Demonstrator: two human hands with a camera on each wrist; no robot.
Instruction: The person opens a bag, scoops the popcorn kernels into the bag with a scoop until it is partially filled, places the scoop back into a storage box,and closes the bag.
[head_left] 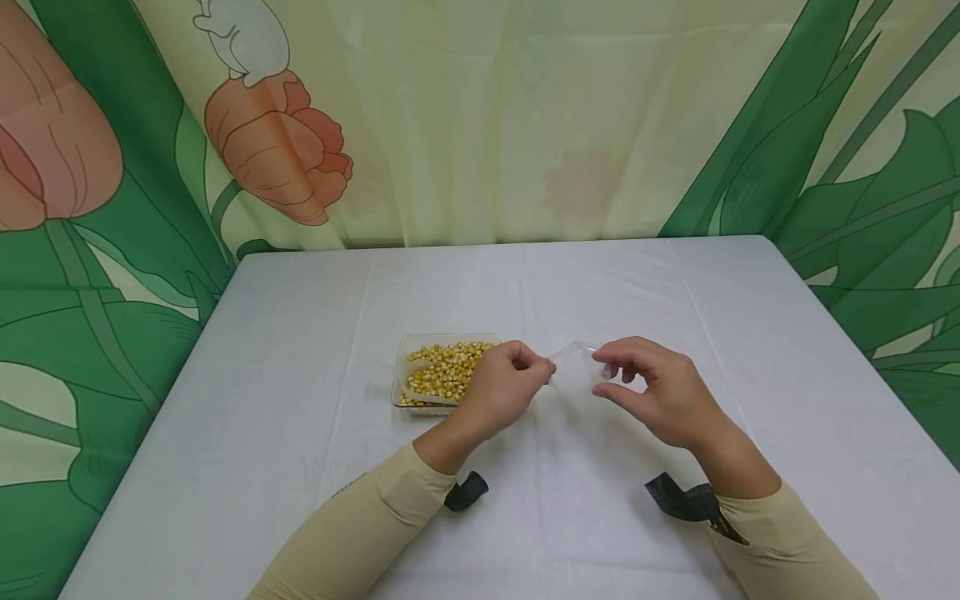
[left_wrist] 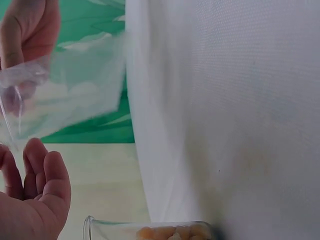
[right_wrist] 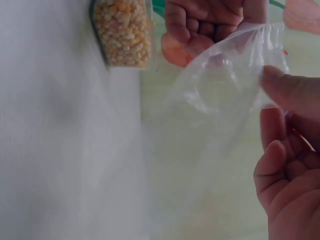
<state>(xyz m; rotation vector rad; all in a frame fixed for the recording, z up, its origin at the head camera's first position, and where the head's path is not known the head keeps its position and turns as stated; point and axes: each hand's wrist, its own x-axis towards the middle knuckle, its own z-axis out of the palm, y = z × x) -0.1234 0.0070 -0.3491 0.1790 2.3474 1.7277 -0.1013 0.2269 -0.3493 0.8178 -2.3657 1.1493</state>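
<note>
A thin clear plastic bag (right_wrist: 215, 100) hangs between the two hands, over the table. My left hand (head_left: 505, 385) pinches one edge of it between thumb and fingers, beside the glass container of corn. At the bag's other edge is my right hand (head_left: 660, 387), its fingers bent and touching the film. In the head view the right thumb stands apart from the index finger; whether other fingers grip the film is hard to see. Yellow corn kernels (head_left: 442, 371) fill the clear rectangular container (head_left: 408, 343), partly hidden behind the left hand. A pale curved object (head_left: 429, 398) lies on the kernels.
A white cloth (head_left: 300, 433) covers the table. Behind it hangs a curtain (head_left: 480, 125) printed with leaves and flowers. Black straps (head_left: 467, 492) show at both wrists, below the tan sleeves (head_left: 360, 533).
</note>
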